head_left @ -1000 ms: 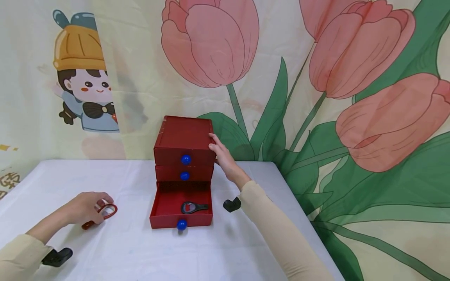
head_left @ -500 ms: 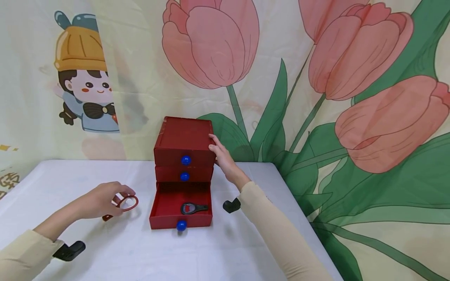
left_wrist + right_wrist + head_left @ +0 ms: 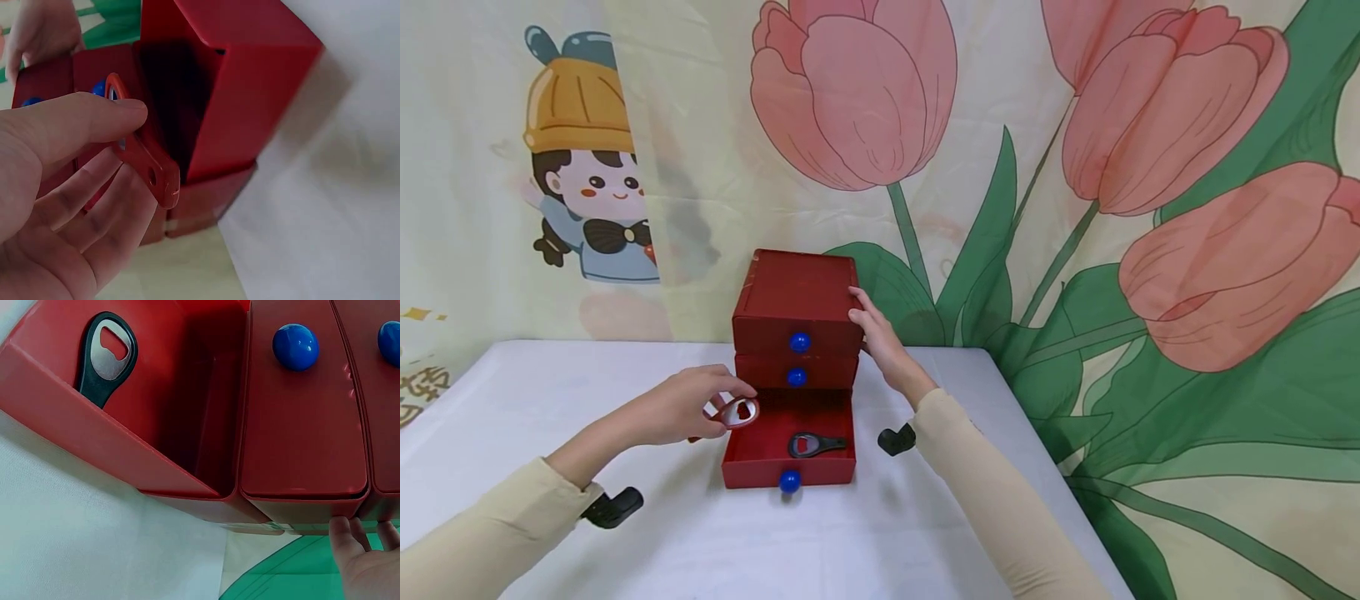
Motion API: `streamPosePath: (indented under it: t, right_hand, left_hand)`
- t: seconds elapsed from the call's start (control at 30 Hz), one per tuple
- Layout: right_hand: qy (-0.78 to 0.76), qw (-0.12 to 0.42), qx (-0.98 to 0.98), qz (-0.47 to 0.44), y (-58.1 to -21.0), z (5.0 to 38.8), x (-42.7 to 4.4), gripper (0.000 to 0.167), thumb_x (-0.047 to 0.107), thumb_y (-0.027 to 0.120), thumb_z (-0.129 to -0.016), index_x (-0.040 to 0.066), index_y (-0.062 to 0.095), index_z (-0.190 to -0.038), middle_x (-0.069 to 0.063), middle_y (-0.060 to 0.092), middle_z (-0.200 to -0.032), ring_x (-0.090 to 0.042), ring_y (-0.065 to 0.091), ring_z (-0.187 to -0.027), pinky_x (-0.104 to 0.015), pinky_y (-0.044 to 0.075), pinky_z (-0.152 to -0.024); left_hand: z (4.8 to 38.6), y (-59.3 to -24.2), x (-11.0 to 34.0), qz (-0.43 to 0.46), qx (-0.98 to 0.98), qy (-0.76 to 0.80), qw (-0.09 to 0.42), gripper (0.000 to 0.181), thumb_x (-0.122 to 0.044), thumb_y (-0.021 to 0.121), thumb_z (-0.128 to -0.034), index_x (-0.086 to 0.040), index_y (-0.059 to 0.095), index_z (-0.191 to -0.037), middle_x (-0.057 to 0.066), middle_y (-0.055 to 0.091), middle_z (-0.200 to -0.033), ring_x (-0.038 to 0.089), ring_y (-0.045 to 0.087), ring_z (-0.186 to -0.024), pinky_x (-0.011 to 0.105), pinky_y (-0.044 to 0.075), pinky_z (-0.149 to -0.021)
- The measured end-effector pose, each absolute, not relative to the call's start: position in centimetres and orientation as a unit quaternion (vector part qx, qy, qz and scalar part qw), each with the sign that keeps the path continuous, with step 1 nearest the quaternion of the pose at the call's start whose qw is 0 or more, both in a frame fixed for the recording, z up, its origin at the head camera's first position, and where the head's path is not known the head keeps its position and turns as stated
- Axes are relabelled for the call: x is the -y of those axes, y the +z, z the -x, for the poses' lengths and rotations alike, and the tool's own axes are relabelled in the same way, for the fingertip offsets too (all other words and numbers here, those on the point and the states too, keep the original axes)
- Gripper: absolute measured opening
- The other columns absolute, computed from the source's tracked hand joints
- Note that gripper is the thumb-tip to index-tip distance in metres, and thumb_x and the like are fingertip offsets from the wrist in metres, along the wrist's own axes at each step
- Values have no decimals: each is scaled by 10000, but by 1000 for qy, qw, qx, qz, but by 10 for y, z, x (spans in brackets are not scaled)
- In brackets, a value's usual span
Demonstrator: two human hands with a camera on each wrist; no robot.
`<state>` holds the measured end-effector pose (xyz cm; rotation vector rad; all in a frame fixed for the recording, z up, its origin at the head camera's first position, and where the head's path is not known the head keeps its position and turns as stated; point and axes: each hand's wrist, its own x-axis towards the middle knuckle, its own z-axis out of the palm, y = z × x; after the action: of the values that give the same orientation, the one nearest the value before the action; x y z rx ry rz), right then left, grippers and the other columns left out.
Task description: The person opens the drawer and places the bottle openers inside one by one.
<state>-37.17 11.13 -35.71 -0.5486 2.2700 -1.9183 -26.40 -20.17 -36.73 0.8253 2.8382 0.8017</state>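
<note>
My left hand (image 3: 677, 408) pinches a red bottle opener (image 3: 156, 169) between thumb and fingers, above the left side of the pulled-out bottom drawer (image 3: 748, 475). The opener's metal head points right in the head view. Inside that drawer lies a black bottle opener (image 3: 827, 443) with a metal plate, flat on the floor of it. The drawer belongs to a dark red cabinet (image 3: 801, 283), whose two upper drawers are closed. My right hand (image 3: 883, 346) rests its extended fingers on the cabinet's upper right edge and side.
Blue round knobs (image 3: 800, 342) stick out from the drawer fronts. A white cloth (image 3: 880, 533) covers the table. Behind the table hangs a backdrop (image 3: 700, 125) printed with tulips and a cartoon figure. A black device (image 3: 613, 508) sits at each wrist.
My left hand has carried the red bottle opener right and away from me, from over the table to above the open drawer. My right hand stays at the cabinet.
</note>
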Motion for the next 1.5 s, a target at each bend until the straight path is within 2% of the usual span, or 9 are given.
streamPosePath:
  t: [0.27,0.67,1.2,1.5]
  right_hand:
    - [-634,64,-749,180,-359,372,-111,576,396,412,-1122,372,274,-1680,-7,298,-1710,-268,314,-1548,-589,294,-1263]
    - [-631,59,-751,183,-357,371,-111,572,390,413,-1117,366,285,-1674,-13,309,-1701,-268,326,-1538,-590,305,-1256]
    - [-635,59,-748,186,-358,372,-111,568,389,397,-1124,362,280,-1679,13,302,-1708,-249,351,-1532,-559,318,-1258]
    - [-630,57,-752,185,-359,373,-112,570,399,403,-1120,372,279,-1676,11,301,-1708,-253,338,-1535,-578,316,-1254]
  left_hand:
    - [273,-374,165,-325,-918,225,34,524,-32,913,-790,-120,755,-1282,29,671,-1123,174,627,-975,247,613,-707]
    - [290,-408,141,-346,-913,203,72,495,-13,904,-798,-136,776,-1259,17,696,-1151,209,614,-1091,354,615,-822]
    - [294,-423,137,-364,-909,185,83,446,-9,901,-809,-130,794,-1225,27,697,-1099,200,612,-1026,379,581,-853]
    - [298,-433,138,-369,-910,179,64,435,-13,892,-823,-140,788,-1226,30,696,-1117,228,631,-1056,439,603,-889]
